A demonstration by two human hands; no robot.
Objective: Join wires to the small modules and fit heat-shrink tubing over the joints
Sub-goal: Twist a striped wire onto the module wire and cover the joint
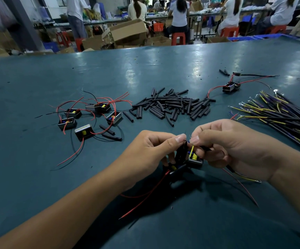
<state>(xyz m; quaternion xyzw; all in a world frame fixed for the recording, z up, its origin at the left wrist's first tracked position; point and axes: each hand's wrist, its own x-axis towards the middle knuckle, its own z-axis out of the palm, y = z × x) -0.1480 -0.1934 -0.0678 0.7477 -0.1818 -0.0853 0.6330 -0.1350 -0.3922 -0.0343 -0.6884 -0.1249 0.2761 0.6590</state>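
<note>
Over a teal desk (109, 72), left hand (151, 151) and right hand (231, 146) fingers pinch thin wire ends together above a small black boxy module (195, 159).

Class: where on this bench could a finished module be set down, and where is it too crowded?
Free: the table beyond the tubing pile, and the near left corner. Crowded: the modules, the wire bundle and around both hands.

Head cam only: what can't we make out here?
- Wire joint between left hand and right hand: too small, covered by fingertips.
- Held module: mostly hidden under the fingers.
- Wire bundle: cut off by the right edge.
- Far module: too small to tell whether its joints are sleeved.
</note>
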